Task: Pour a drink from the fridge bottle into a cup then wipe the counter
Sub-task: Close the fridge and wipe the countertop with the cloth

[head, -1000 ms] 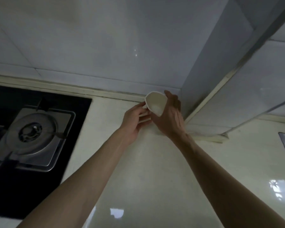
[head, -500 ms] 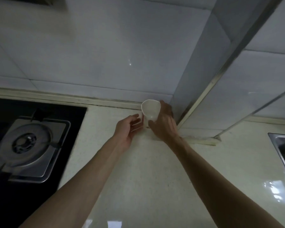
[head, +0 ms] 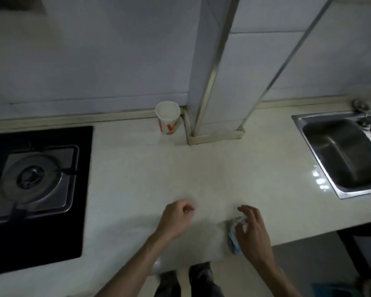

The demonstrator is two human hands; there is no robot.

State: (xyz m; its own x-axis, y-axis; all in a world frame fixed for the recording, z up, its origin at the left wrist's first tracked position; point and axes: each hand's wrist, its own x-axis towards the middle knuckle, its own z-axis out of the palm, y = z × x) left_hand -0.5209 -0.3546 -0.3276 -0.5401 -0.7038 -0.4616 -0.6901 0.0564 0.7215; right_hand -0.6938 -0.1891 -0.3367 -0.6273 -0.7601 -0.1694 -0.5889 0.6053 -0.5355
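A white paper cup [head: 167, 118] with red print stands upright at the back of the pale counter [head: 212, 179], close to the tiled pillar [head: 212, 82]. Both hands are far from it, near the front edge. My left hand [head: 176, 219] hovers over the counter with loosely curled fingers and holds nothing. My right hand [head: 252, 230] arches over a small blue-and-white cloth [head: 232, 236] lying on the counter, its thumb touching it; no firm grip shows. No bottle is in view.
A black gas hob [head: 34, 189] with a steel burner fills the left side. A steel sink [head: 343, 155] with a tap sits at the right. The counter's front edge runs just below my hands; my feet show beneath it.
Both hands let go of the cup, which now stands by the pillar, and drew back to the front of the counter. My right hand came down over the cloth. The view pulled back.
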